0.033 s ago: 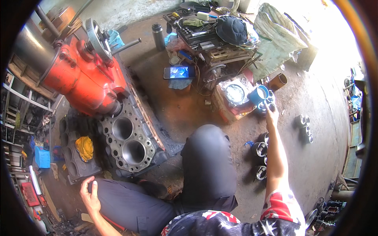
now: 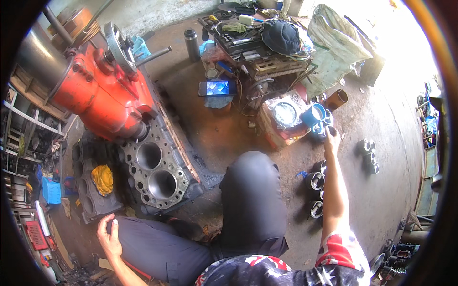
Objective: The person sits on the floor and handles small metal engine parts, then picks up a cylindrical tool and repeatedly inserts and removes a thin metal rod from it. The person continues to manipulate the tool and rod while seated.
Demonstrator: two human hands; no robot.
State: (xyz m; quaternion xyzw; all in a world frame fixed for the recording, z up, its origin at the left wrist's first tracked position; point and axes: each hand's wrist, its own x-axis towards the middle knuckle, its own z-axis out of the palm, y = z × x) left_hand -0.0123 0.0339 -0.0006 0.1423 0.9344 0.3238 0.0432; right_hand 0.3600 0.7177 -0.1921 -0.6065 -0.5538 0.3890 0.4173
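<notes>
Cylinder (image 2: 312, 115), blue, by the box (image 2: 270, 135); right hand (image 2: 332, 142) at the blue parts (image 2: 317, 128) beside it, grip unclear; left hand (image 2: 110, 237) loosely spread, empty, on thigh (image 2: 150, 240); a nudge could topple the cylinder.

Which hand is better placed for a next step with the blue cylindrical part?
Probably the right hand: it is stretched out close to the blue cylindrical part, though contact is unclear. The left hand rests on the left leg, well away from that part.
</notes>
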